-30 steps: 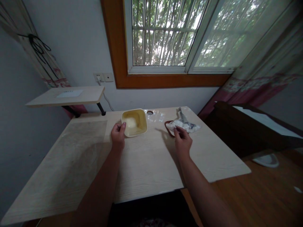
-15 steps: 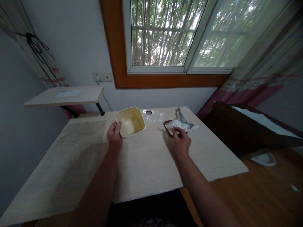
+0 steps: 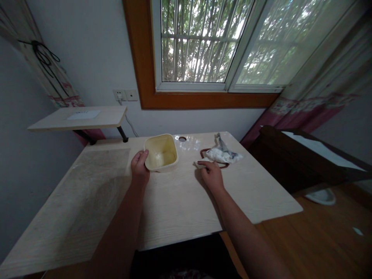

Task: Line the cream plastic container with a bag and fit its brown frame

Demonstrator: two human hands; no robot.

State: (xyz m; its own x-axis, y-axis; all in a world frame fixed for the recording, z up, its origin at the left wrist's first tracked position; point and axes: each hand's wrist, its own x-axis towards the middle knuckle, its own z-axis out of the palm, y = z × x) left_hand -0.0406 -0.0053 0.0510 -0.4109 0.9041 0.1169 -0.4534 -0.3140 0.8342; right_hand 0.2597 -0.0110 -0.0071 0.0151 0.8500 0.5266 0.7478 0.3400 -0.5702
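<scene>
A pale yellow square bowl point(image 3: 161, 152) stands on the light wooden desk point(image 3: 174, 197), tipped a little toward me. My left hand point(image 3: 139, 170) grips its near left rim, fingers curled over the edge. To the right lies a crumpled white plastic bag point(image 3: 223, 154) on top of a dark red-brown ring-shaped object point(image 3: 203, 151). My right hand point(image 3: 211, 175) rests on the desk just in front of that object, fingers together and pinching a small white piece point(image 3: 200, 164) near its front edge. What the piece is I cannot make out.
A small raised shelf point(image 3: 78, 118) with a white sheet juts over the desk's far left. A cable hole point(image 3: 182, 138) sits near the back edge below the window. A dark wooden bed frame point(image 3: 305, 155) stands to the right, and the wooden floor shows beyond the desk's right edge.
My left hand has tilted the bowl and pulled it slightly nearer. My right hand has left the bag and moved left and toward me, now pinching something small on the desk.
</scene>
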